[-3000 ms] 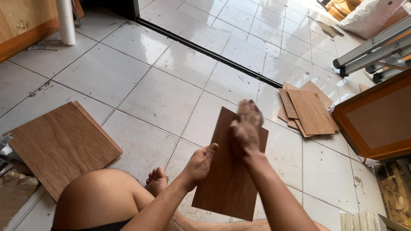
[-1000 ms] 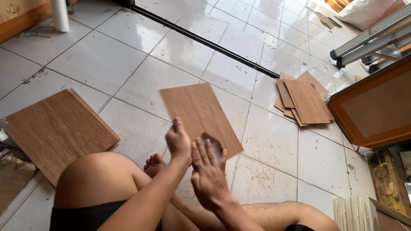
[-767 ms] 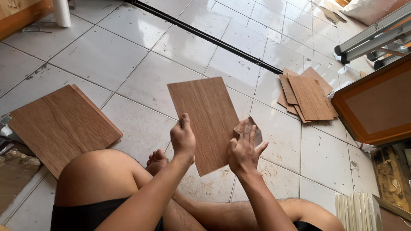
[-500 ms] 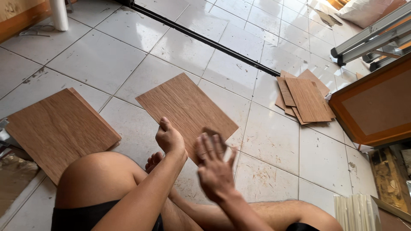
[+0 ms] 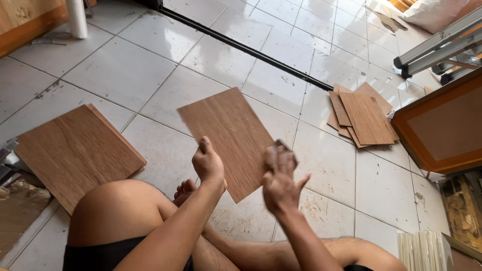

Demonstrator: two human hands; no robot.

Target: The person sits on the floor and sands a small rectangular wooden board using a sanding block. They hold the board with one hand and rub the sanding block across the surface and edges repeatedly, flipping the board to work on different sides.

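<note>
Head view, only one. Person sits on the white tiled floor [image 5: 125, 70], knees up. Left hand [image 5: 208, 163] closed on the near-left edge of a thin brown wood-veneer sheet [image 5: 228, 135], thumb on top, holding it tilted up off the floor in front of the knees. Right hand [image 5: 278, 185] blurred, at the sheet's near-right edge; fingers part curled, something small and dark at the fingertips [image 5: 280, 150], can't tell what, nor whether the hand is gripping it or the sheet. Sheet looks light, thin, fairly stiff but likely to flex and chip at corners; smooth face, so best pinched at an edge, two hands at opposite sides. Left on the floor: thicker wood panel [image 5: 75, 150]. Far right: loose pile of similar veneer pieces [image 5: 364, 118], beside an orange-framed board [image 5: 444, 125]. Metal ladder legs [image 5: 437, 45] far right. Near right: pale strips bundle [image 5: 422, 248].
</note>
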